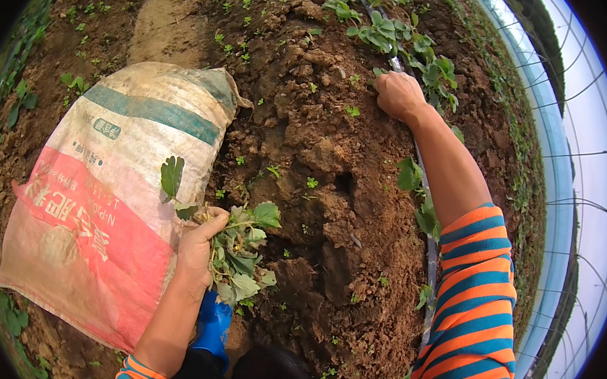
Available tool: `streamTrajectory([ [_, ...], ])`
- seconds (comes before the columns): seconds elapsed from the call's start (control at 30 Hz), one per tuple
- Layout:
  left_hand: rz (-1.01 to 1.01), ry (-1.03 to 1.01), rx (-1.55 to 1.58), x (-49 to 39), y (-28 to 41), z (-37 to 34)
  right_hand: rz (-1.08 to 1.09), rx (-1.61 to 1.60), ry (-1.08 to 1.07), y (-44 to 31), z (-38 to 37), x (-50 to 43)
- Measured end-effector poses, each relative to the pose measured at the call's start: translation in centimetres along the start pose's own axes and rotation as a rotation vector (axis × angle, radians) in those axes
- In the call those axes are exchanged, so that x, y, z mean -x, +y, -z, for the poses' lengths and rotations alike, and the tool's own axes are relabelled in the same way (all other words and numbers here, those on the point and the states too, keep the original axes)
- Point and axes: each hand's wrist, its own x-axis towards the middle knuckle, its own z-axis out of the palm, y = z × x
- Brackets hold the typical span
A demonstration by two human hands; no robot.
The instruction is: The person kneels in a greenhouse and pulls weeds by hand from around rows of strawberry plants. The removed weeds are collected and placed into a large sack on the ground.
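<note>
My left hand (196, 250) is closed around a bunch of uprooted-looking leafy seedlings (243, 254), apparently strawberry plants, some leaves pale and limp. A single upright leaf (171, 177) stands out on the other side of the fingers. My right hand (401, 95) reaches far forward to the soil bed (329, 202), fingers curled into a fist against the planted row. Directly beyond the knuckles a shiny stretch of drip tape (395, 64) shows. Whether the fist grips anything is hidden. Strawberry plants (385, 34) grow just ahead of it and to its right.
A woven plastic fertilizer sack (143, 146), bearing print, lies to the left beneath my left forearm. My blue boot (214, 320) stands at the bed's foot. A trodden soil path (170, 16) runs ahead. Plastic sheeting and greenhouse netting (575, 155) curve along the right.
</note>
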Motion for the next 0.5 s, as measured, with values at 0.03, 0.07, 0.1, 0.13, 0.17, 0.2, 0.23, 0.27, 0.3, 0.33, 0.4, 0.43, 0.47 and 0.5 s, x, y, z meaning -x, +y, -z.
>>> streamTrajectory([
  [0.03, 0.001, 0.008, 0.009, 0.0, 0.1, -0.1, 0.013, 0.021, -0.023, -0.1, -0.4, 0.7],
  [0.07, 0.003, 0.021, 0.013, 0.1, 0.1, -0.1, 0.027, 0.032, -0.003, -0.2, -1.0, 1.6],
  [0.1, -0.003, 0.015, 0.017, 0.1, 0.1, -0.1, 0.047, 0.041, 0.036, -0.3, -1.6, 2.8],
  [0.13, -0.017, 0.010, 0.019, 0.0, 0.1, -0.2, 0.041, 0.022, 0.110, -0.5, -2.4, 4.0],
  [0.17, -0.039, -0.010, 0.023, 0.1, 0.0, -0.1, 0.047, 0.002, 0.207, -0.9, -3.3, 5.2],
  [0.2, -0.020, -0.018, 0.025, 0.0, -0.1, -0.1, 0.037, -0.016, 0.293, -1.1, -4.1, 6.2],
  [0.23, 0.003, -0.011, 0.038, 0.0, -0.3, 0.0, 0.005, -0.047, 0.369, -1.2, -4.8, 7.2],
  [0.27, 0.023, -0.009, 0.049, 0.0, -0.5, 0.1, -0.101, -0.106, 0.390, -1.4, -5.5, 8.2],
  [0.3, 0.038, -0.008, 0.061, -0.1, -0.5, 0.1, -0.202, -0.162, 0.419, -1.4, -6.0, 8.9],
  [0.33, 0.031, -0.027, 0.061, -0.1, -0.6, 0.2, -0.295, -0.272, 0.368, -1.2, -6.3, 9.6],
  [0.4, 0.019, -0.055, 0.058, -0.1, -0.8, 0.3, -0.243, -0.458, 0.541, -1.2, -6.4, 10.1],
  [0.43, 0.021, -0.056, 0.062, -0.1, -0.9, 0.2, -0.257, -0.546, 0.595, -1.1, -6.0, 10.1],
  [0.47, 0.024, -0.043, 0.064, -0.2, -1.0, 0.2, -0.299, -0.616, 0.586, -1.1, -5.6, 9.7],
  [0.5, 0.027, -0.036, 0.066, -0.2, -1.2, 0.2, -0.314, -0.680, 0.580, -1.1, -4.9, 9.0],
])
